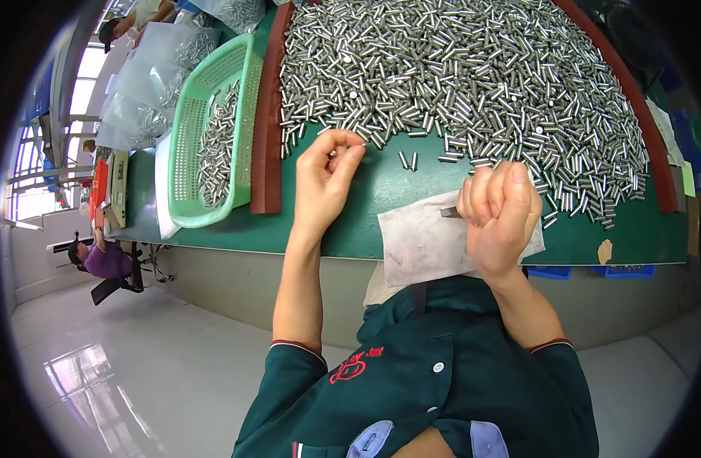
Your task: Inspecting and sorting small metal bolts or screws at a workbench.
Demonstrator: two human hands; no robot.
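Leftward, green basket (180,145) is sitting toward left edge of bench (360,210). My left hand (324,183) is pinching a metal pin (363,143), thumb to forefinger; loose pins (457,76) are lying heaped toward the far edge. My right fist (499,210) is clamping a dark tool (449,212) over a cloth (419,240) at the near edge.

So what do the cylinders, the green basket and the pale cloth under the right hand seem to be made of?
The cylinders look like smooth metal, perhaps steel: silvery with bright glints. The green basket seems molded plastic, with even colour and perforated walls. The pale cloth looks like matt fabric, creased and smudged; its fibre is unclear.
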